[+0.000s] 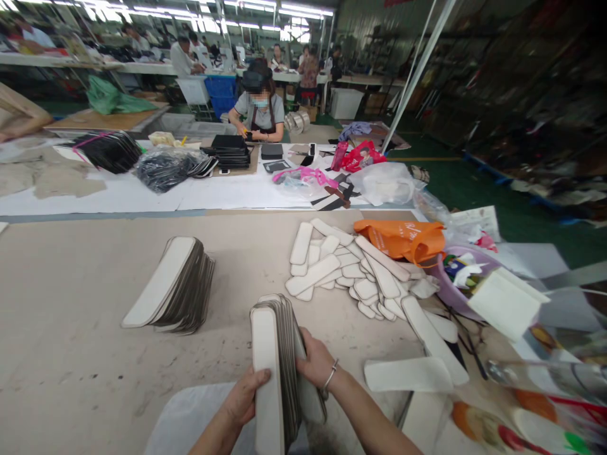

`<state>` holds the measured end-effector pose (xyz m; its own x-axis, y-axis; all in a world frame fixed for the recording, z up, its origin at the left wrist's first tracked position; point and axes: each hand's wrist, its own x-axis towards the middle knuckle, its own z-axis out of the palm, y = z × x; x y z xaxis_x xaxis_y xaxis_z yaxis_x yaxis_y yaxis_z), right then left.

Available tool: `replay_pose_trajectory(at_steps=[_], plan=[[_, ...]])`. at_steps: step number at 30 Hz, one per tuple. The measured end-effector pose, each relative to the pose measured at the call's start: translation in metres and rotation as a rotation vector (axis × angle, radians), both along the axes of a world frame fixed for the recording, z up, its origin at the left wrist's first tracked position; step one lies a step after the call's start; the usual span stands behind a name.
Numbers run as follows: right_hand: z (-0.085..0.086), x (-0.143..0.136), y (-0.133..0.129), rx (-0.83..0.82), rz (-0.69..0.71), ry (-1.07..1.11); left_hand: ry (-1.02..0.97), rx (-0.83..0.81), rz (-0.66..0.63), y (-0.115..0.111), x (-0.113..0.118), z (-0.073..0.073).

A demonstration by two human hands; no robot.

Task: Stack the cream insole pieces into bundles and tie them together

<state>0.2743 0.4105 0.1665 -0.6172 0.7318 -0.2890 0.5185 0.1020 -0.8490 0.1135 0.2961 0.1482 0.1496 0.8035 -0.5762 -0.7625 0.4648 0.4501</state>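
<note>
Between my two hands stands a stack of long, flat, round-cornered white pieces with dark edges [266, 354], set on edge near the front of the table. My left hand [246, 395] grips its left face, the thumb lying across the front piece. From the right, my right hand [315, 360] closes around the outermost pieces, which lean a little away from the rest; its fingertips are partly hidden. A bracelet circles the right wrist. Left of my hands, a second leaning stack of the same pieces [164, 284] rests on the table.
A loose heap of white pieces [332, 268] lies to the right, beside an orange bag [403, 239] and a purple basin [446, 287]. Bottles [545, 379] stand at the right edge. Across the table, a masked co-worker [260, 110] sits near a black stack [230, 151].
</note>
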Motion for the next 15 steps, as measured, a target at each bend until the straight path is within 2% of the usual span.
replay_pose_trajectory(at_steps=[2,5,9,12,15], plan=[[-0.002,-0.009,-0.006,0.043,-0.029,-0.027,0.012,-0.015,0.027,0.002,0.003,-0.001],[-0.003,-0.022,-0.011,0.01,-0.161,-0.04,0.014,-0.036,0.078,0.007,0.005,-0.003],[0.007,-0.034,-0.013,0.019,-0.249,-0.016,0.026,-0.086,0.105,0.014,-0.002,-0.009],[0.021,-0.038,-0.012,0.063,-0.162,0.009,-0.024,-0.185,0.165,0.013,-0.012,-0.019],[0.025,-0.043,-0.001,0.077,0.024,0.026,-0.173,-0.314,0.205,0.008,-0.022,-0.032]])
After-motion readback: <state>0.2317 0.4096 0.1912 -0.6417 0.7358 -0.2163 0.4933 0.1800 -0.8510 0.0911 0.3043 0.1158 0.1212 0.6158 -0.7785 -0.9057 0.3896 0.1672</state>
